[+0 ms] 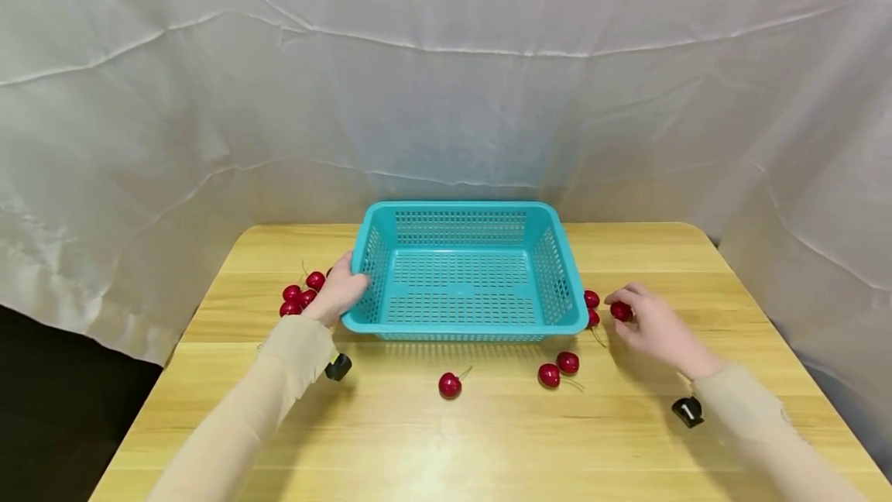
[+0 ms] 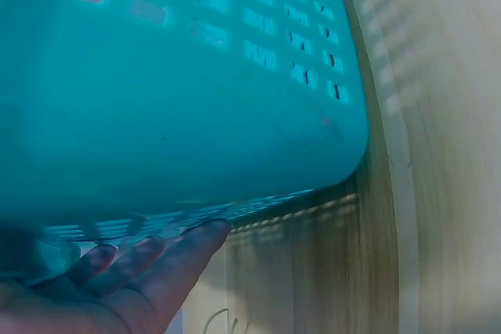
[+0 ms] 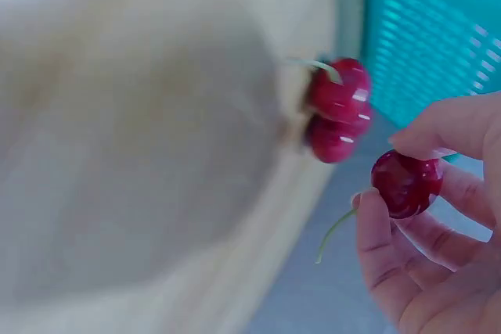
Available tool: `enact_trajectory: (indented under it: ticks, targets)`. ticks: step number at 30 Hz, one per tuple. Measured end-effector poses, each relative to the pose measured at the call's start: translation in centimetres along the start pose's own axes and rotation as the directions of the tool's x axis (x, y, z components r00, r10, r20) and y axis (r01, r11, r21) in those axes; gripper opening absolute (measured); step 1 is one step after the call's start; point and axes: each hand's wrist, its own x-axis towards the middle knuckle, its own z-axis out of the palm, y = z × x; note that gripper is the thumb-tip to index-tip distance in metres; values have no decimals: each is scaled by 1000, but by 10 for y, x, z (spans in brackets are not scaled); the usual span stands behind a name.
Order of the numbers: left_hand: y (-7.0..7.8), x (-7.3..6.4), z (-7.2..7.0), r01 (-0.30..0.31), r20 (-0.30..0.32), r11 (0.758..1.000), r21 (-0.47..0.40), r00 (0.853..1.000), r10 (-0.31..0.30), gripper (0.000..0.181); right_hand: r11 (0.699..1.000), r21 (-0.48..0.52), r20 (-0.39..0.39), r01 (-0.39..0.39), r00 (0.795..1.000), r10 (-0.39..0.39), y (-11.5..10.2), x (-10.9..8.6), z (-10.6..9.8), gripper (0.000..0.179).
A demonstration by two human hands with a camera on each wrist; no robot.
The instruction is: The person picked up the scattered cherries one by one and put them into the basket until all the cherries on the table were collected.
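Observation:
A turquoise perforated plastic basket point(image 1: 465, 329) stands on the wooden table. At its left rim my left hand point(image 1: 340, 291) grips, thumb over the inside edge; in the left wrist view the fingers point(image 2: 168, 271) lie along the outer wall. To the right of the basket, my right hand point(image 1: 655, 325) pinches a dark red cherry point(image 3: 407, 184) between thumb and fingertips, its green stem hanging out. Two more cherries point(image 1: 591, 299) lie close by, against the basket's right side and partly hidden by it.
Several cherries point(image 1: 307, 298) cluster left of the basket, partly behind my left hand. One cherry point(image 1: 449, 386) lies in front of the basket, and a pair of cherries point(image 1: 549, 376) sits front right. Grey-white cloth point(image 1: 446, 115) hangs behind the table.

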Motion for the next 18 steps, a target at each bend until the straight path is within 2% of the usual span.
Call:
enact_trajectory:
  ticks: [8,13,18]
  targets:
    - [2,-3,3,5,-9,1000,25,1000,-5,65,998,47,-55,32,998,-30,-21,39,-27,24]
    - [3,-5,3,11,-13,999,32,1000,-10,65,997,74,-2,24,1000,-24,-45,74,-39,22]
    - [5,-5,1,16,-15,999,32,1000,-16,63,988,150,71,30,997,-41,-74,112,-39,24]
